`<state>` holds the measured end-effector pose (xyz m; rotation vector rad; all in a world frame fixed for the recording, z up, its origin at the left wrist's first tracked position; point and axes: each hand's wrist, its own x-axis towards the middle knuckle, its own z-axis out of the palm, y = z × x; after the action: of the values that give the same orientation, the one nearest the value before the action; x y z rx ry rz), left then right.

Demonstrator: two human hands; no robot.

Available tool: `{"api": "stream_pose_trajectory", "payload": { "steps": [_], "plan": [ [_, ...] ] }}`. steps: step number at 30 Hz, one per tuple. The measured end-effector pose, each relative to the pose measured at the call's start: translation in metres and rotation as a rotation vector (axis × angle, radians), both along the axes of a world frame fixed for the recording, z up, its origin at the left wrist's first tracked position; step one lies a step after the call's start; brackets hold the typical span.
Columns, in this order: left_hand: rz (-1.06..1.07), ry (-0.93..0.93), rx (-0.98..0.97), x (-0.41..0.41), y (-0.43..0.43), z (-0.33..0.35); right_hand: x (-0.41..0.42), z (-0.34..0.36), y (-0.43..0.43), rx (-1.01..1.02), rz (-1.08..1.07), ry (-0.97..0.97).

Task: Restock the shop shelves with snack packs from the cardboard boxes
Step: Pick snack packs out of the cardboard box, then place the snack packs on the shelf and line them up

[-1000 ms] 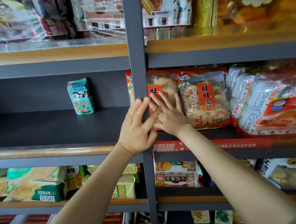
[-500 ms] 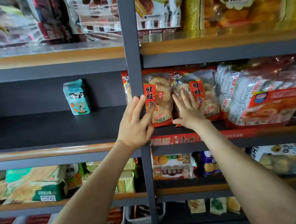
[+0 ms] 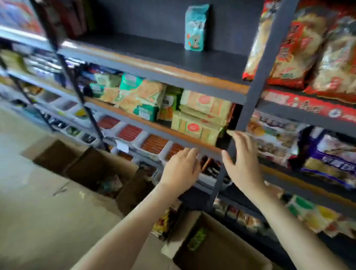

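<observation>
Leftmost, open cardboard boxes (image 3: 95, 168) sit on the floor against the shelves (image 3: 168, 70); a nearer box (image 3: 221, 252) lies below the arms, contents blurred. Left hand (image 3: 180, 171) empty, fingers (image 3: 190, 153) loosely extended; right hand (image 3: 243, 162) likewise empty, fingers spread before the upright post (image 3: 254, 95). Snack packs (image 3: 306, 48) stand on the shelf at right. Judged light, crinkly, crushable: hold by flat sides, not seams. Roomy dark shelf beside the lone teal pack (image 3: 196, 28); raised front lip needs clearing.
</observation>
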<state>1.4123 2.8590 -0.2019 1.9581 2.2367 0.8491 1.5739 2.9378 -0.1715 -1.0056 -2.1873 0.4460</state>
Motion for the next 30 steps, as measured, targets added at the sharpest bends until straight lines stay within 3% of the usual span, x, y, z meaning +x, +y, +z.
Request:
{"api": "stream_pose_trajectory", "payload": {
  "steps": [2, 6, 14, 23, 27, 30],
  "plan": [
    [0.133, -0.017, -0.080, -0.013, -0.078, -0.036, -0.025, -0.038, -0.043, -0.150, 0.214, -0.117],
    [0.442, -0.062, -0.284, -0.030, -0.238, -0.091, -0.087, -0.089, -0.124, -0.199, 0.542, -0.302],
    [1.034, -0.264, -0.482, -0.024, -0.473, -0.125, -0.192, -0.120, -0.296, -0.299, 1.064, -0.583],
    [1.284, -0.486, -0.568, -0.082, -0.572, -0.173, -0.283, -0.178, -0.413, -0.450, 1.146, -0.818],
    [1.353, -0.588, -0.546, -0.143, -0.598, -0.191, -0.360, -0.199, -0.457, -0.141, 1.174, -0.762],
    [1.422, -0.769, -0.530, -0.187, -0.618, -0.214, -0.429, -0.214, -0.498, 0.073, 1.233, -0.798]
  ]
}}
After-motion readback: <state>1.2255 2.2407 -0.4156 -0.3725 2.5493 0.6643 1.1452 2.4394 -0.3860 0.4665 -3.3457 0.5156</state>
